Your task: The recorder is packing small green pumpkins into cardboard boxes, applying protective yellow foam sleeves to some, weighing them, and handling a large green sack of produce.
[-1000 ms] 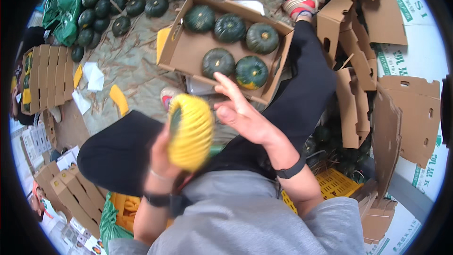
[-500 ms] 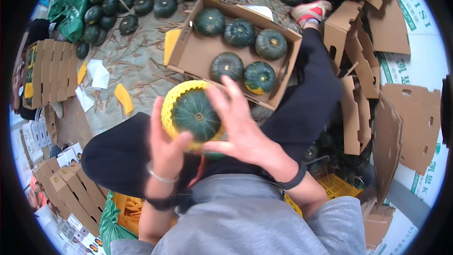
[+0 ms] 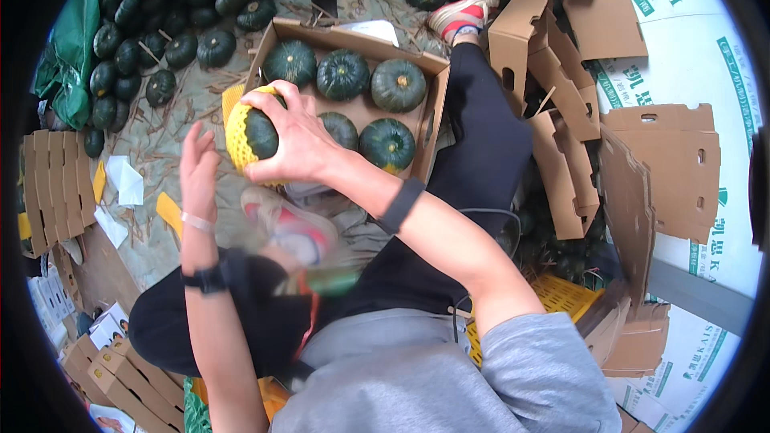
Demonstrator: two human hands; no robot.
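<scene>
A shallow cardboard carton (image 3: 433,112) lies before the seated person with five dark green squashes (image 3: 398,86) in it: three along the far side and two nearer, one of these with a yellow patch. The grip of the right hand (image 3: 298,135) is clasped round another squash (image 3: 261,135), fingers over its top and thumb beneath. Yellow netting (image 3: 237,138) wraps part of this squash, which is at the carton's near left corner; whether it touches the cardboard cannot be told. The left hand (image 3: 199,176) is just beside it, its grip released, fingers raised and apart.

To the left stands a stack of cartons (image 3: 60,184), with something yellow showing at its edge. A yellow slatted crate (image 3: 565,297) sits at lower right, its contents hidden. A green bag (image 3: 196,410) is beside the person's left arm, and a heap of squashes (image 3: 188,12) covers the far floor.

White panels (image 3: 682,48) along the right side carry large lettering and bands in green, part Latin capitals and part Chinese characters. Small round yellow marks show on the brown boxes (image 3: 120,377) at lower left, too small to read.
</scene>
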